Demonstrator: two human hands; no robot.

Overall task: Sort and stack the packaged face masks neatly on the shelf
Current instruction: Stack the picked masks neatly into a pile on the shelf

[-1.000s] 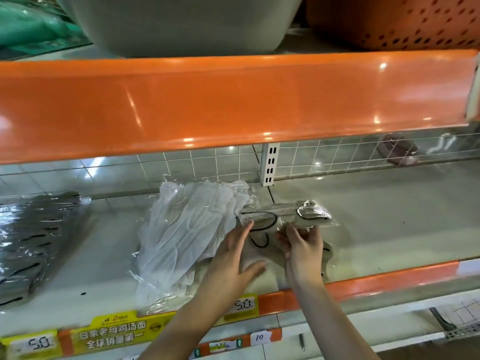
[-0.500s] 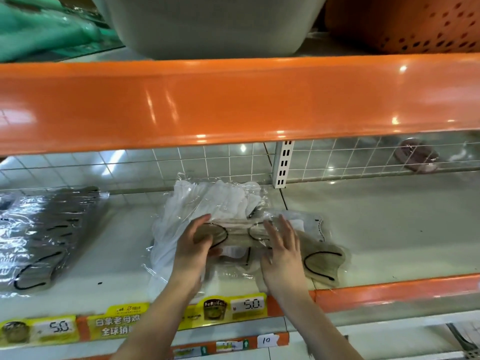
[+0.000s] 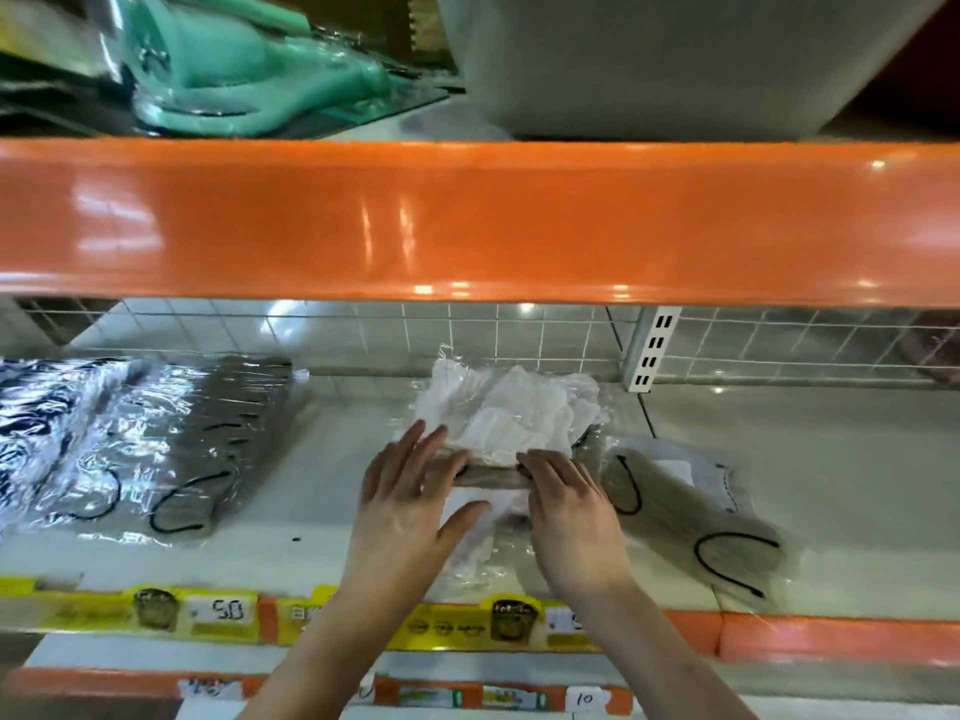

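Note:
A pile of white packaged masks [image 3: 511, 415] lies in the middle of the shelf [image 3: 322, 537]. A beige mask pack with black ear loops [image 3: 491, 475] lies across its front. My left hand [image 3: 410, 501] rests on the pack's left end with fingers spread and straight. My right hand [image 3: 569, 498] lies on its right end, fingers flat. Another beige pack [image 3: 696, 517] lies just right of my right hand. Grey-beige packs [image 3: 208, 439] in shiny wrap lie at the left.
The orange edge of the upper shelf [image 3: 467, 220] hangs low over the work area. A wire grid [image 3: 519, 335] backs the shelf, with a white slotted upright [image 3: 652, 350]. Yellow price labels [image 3: 223, 610] line the front rail. Bare shelf lies to the right [image 3: 831, 459].
The view shifted left and up. Both hands carried a beige pack from the right onto the front of the white pile and now lie flat on it.

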